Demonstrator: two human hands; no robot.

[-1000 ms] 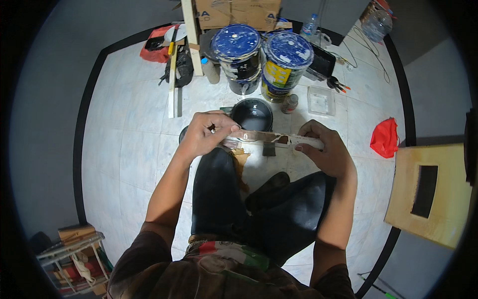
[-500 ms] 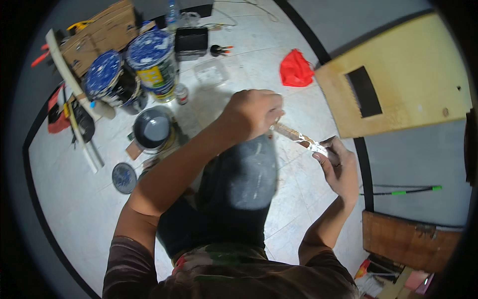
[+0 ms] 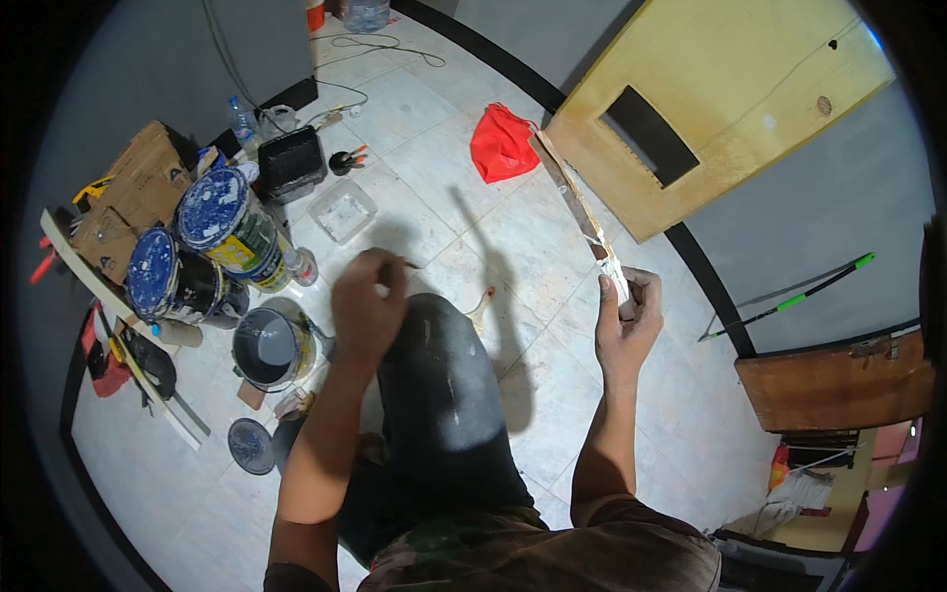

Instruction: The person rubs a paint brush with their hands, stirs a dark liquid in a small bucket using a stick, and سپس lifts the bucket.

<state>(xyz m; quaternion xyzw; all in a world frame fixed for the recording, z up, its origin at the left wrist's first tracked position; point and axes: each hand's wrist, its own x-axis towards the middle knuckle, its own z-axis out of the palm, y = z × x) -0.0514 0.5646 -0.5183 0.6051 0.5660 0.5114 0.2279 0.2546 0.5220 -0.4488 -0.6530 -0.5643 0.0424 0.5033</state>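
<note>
My right hand (image 3: 629, 321) grips the near end of a long, narrow wooden strip (image 3: 570, 197), fingers wrapped round it. White, cracked stuff coats the strip near my fingers, and its far end reaches up beside the red bag. My left hand (image 3: 370, 301) is closed above my knee, apart from the strip. A thin brown tip juts out from its fingers; what it belongs to is hidden. On the floor right of my knee lies a paintbrush (image 3: 481, 308), partly covered by my leg.
At left stand two blue-lidded buckets (image 3: 232, 222), an open paint pot (image 3: 271, 345) and a round lid (image 3: 251, 446). Farther off are a black tray (image 3: 291, 163), a clear plastic container (image 3: 343, 210) and a red bag (image 3: 503, 143). A yellowish panel (image 3: 740, 89) leans on the wall.
My left hand has come away from the strip's far end and moved left. My right hand has swung the strip more upright. The whole view has shifted, and the paintbrush now shows.
</note>
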